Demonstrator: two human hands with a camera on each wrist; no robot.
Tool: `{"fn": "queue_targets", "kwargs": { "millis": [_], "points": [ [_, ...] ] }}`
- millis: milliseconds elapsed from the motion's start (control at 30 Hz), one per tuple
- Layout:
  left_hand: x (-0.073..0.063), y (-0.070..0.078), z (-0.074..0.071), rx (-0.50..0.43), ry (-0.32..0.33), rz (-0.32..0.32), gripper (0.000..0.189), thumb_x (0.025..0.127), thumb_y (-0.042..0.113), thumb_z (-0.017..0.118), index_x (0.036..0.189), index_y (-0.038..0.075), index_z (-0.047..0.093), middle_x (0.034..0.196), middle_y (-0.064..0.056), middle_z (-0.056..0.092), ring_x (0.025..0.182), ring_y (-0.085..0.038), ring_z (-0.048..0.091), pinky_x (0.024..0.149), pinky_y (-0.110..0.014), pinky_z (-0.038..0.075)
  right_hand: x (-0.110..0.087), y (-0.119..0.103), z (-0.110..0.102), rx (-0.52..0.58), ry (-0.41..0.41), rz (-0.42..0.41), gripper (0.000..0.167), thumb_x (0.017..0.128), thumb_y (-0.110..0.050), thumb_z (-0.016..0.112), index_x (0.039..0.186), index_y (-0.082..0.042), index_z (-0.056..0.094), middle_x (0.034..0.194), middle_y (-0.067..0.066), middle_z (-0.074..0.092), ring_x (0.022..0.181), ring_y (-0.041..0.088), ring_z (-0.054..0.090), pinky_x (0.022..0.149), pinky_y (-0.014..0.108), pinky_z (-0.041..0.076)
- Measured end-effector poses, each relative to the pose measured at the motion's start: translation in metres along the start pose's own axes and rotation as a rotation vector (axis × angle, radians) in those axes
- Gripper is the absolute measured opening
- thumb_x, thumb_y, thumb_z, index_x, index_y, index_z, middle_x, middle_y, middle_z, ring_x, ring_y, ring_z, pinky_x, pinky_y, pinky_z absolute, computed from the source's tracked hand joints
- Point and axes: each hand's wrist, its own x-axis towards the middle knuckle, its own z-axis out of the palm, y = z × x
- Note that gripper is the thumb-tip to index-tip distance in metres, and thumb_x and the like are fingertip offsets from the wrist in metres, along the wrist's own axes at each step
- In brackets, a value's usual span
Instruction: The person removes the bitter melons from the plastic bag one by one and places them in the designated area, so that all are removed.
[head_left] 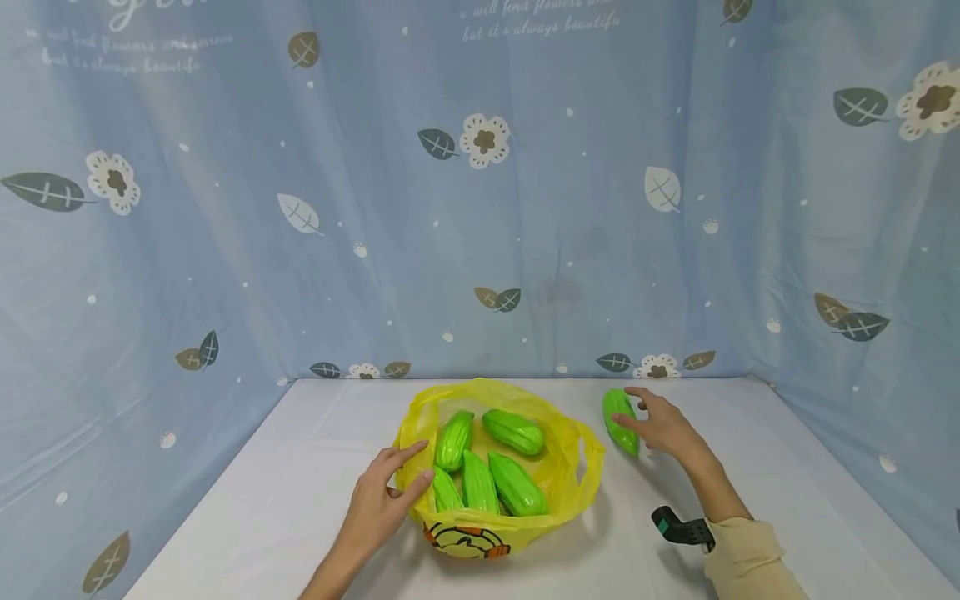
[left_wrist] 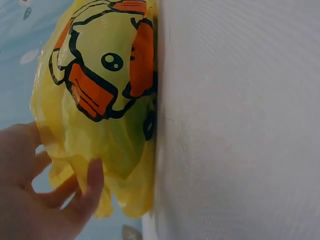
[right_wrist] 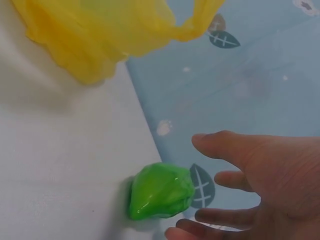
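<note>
A yellow plastic bag [head_left: 572, 508] stands with its mouth upward on the white table. Inside lie several glossy green, ridged, gourd-like pieces [head_left: 514, 485]. At the bag's left rim, my left hand [head_left: 378, 500] holds the edge, with fingers on both sides of the film; the left wrist view shows fingertips against the bag [left_wrist: 100, 140], printed with a cartoon face. Another green ridged piece [head_left: 619, 423] lies on the table to the right of the bag. Around it my right hand [head_left: 663, 427] spreads its thumb and fingers. A gap shows between hand and green piece [right_wrist: 161, 191] in the right wrist view.
The white table [head_left: 300, 467] is bounded by a blue curtain [head_left: 555, 250] with leaf and flower prints at the back and sides. A black wrist device [head_left: 681, 529] juts from the right forearm beside the beige sleeve [head_left: 750, 558].
</note>
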Motion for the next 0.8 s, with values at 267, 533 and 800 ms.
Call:
{"fn": "queue_targets", "kwargs": {
  "millis": [267, 533, 800],
  "points": [
    [0.001, -0.002, 0.000, -0.009, -0.041, -0.013, 0.038, 0.086, 0.011, 0.072, 0.123, 0.018, 0.070, 0.129, -0.018, 0.064, 0.118, -0.035, 0.060, 0.071, -0.025, 0.057, -0.002, -0.007, -0.004, -0.050, 0.039, -0.031, 0.072, 0.094, -0.040, 0.063, 0.147, 0.001, 0.036, 0.135, 0.040, 0.046, 0.093, 0.040, 0.067, 0.075, 0.049, 0.057],
    [0.002, 0.001, -0.002, -0.012, -0.090, -0.070, 0.053, 0.081, 0.024, 0.079, 0.129, 0.007, 0.065, 0.139, -0.030, 0.052, 0.122, -0.042, 0.057, 0.079, -0.033, 0.059, -0.010, -0.023, -0.010, -0.060, 0.095, -0.114, 0.069, 0.095, -0.038, 0.063, 0.147, -0.001, 0.038, 0.138, 0.035, 0.046, 0.116, 0.052, 0.056, 0.085, 0.057, 0.053],
    [0.001, 0.007, -0.006, 0.053, -0.157, -0.119, 0.088, 0.067, 0.047, 0.087, 0.138, 0.005, 0.056, 0.147, -0.034, 0.039, 0.132, -0.051, 0.044, 0.102, -0.057, 0.045, -0.011, -0.058, -0.024, -0.095, 0.129, -0.209, 0.067, 0.094, -0.043, 0.062, 0.145, -0.004, 0.044, 0.141, 0.029, 0.049, 0.113, 0.045, 0.059, 0.085, 0.057, 0.052]
  ]
}}
